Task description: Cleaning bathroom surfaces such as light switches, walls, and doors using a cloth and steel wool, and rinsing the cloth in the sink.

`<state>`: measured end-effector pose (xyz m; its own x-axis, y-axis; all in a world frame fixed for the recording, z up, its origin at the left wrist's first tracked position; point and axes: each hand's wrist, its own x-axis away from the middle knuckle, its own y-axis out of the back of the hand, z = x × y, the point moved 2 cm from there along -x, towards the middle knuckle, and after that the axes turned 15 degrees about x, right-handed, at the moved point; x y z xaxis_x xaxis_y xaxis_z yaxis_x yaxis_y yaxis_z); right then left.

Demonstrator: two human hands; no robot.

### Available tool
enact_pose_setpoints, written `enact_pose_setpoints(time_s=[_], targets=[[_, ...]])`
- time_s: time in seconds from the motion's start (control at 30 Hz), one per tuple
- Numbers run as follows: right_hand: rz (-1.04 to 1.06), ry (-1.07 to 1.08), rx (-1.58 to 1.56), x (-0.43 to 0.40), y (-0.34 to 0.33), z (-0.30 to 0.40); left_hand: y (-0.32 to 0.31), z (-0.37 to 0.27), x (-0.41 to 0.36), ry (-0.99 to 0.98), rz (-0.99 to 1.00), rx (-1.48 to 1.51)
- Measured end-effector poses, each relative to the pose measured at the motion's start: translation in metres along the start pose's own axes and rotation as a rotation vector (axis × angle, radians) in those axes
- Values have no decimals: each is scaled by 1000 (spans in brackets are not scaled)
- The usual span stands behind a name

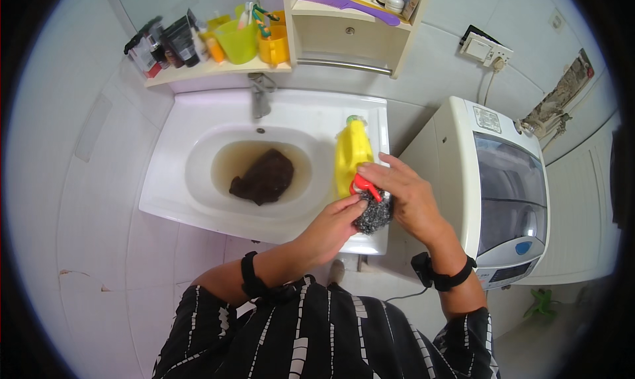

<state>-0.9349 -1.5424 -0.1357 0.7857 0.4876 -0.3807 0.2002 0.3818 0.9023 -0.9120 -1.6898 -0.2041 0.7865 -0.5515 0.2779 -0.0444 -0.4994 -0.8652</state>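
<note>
A steel wool scourer (373, 214) is held in my left hand (342, 221), thumb on its upper edge. Just above it is the red pump or cap (366, 184) of a yellow plastic bottle (353, 151), which lies on the right ledge of the white washbasin (163, 180). My right hand (407, 193) reaches over from the right, its fingers at the red top and its palm beside the scourer; its exact hold is unclear. A dark wet cloth (265, 178) lies in brownish water in the basin bowl.
The basin tap (259, 98) stands at the back. Above it a shelf (168, 75) bears tubes, a green cup (238, 41) and an orange mug (274, 45); a purple comb (347, 7) lies on a cabinet shelf. A washing machine (459, 180) stands at the right.
</note>
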Motion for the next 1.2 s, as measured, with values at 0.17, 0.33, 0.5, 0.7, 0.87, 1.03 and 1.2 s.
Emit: enact_pose_setpoints(time_s=[0.17,0.33,0.5,0.7,0.87,1.03,1.2], targets=[[-74,2,-69,0,1,2,5,-1,3,-14,25,-65],[-88,-12,-54,6,0,3,6,1,4,-41,14,-69],[-162,-66,-70,18,4,0,6,1,8,-40,-39,-82],[-163,-171,-113,43,4,0,14,0,7,-31,9,-152],[-120,-303,-209,62,-3,4,13,2,12,-24,-20,-144],[22,-496,-623,84,-23,5,12,1,19,4,7,-189],[65,-640,-1091,106,-19,24,10,7,17,55,155,-314]])
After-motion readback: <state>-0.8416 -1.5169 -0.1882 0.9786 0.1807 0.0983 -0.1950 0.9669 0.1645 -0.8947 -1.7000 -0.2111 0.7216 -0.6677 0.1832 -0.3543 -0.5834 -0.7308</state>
